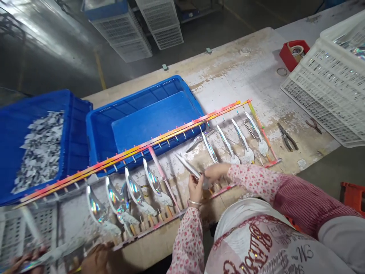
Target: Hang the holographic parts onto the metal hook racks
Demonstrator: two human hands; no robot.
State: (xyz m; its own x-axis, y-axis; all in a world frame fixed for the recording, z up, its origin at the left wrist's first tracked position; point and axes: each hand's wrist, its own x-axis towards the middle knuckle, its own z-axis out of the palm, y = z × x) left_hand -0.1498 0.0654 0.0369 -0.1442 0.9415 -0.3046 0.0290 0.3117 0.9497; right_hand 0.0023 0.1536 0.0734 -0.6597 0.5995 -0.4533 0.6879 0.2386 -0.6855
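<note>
My left hand (195, 187) is closed on a shiny, curved silver piece (187, 165) that tilts up toward the rack's top bar. Right beside it, my right hand (218, 172) bends its fingers closed around the white lower end of the same piece; the fingertips are partly hidden. Both hands work over the lower bar of a long paint-stained rack (168, 136). Similar iridescent pieces with white lower ends stand in the rack, among them one piece (209, 147) right of my hands and another piece (152, 178) to the left.
A blue tray (182, 85) lies behind the rack. Left of it stands a blue bin (67, 144) with silvery scraps. Black-handled pliers (287, 137), a red box (281, 53) and a white crate (319, 76) are on the right. A co-worker's hand (97, 258) shows at lower left.
</note>
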